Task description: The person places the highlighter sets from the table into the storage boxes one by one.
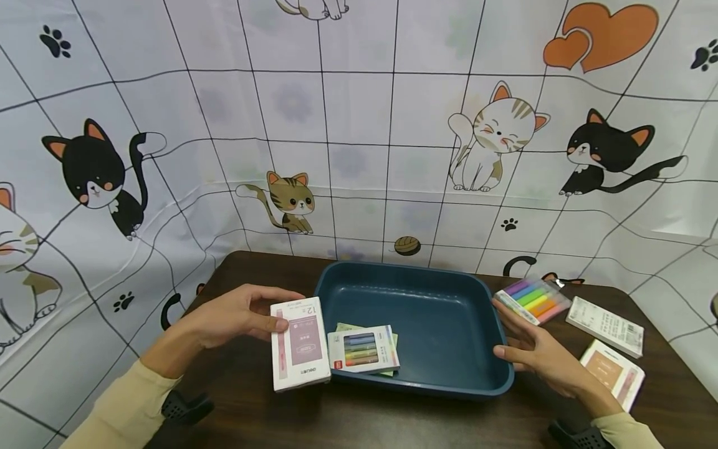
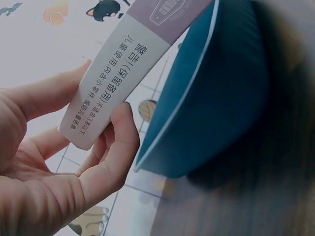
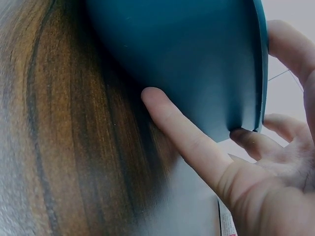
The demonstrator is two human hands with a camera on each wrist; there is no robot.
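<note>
My left hand (image 1: pixel 235 315) holds a white box with a mauve panel (image 1: pixel 303 346) between thumb and fingers, at the left end of a dark blue plastic bin (image 1: pixel 432 380). In the left wrist view, printed text covers the narrow side of the box, and the bin is close beside it. A small box of coloured sticks (image 1: pixel 361 349) lies inside the bin at its front left, over a light green item (image 1: pixel 388 358) that is mostly hidden. My right hand (image 1: pixel 533 349) rests against the bin's right end; in the right wrist view its thumb (image 3: pixel 182 132) lies straight along the outer wall.
On the dark wooden table (image 1: pixel 241 405), right of the bin, are a clear case of rainbow-coloured markers (image 1: pixel 535 300), a white box with printed text (image 1: pixel 606 326) and a white box with an orange-tan panel (image 1: pixel 608 368). A cat-patterned sheet (image 1: pixel 359 125) hangs behind the table.
</note>
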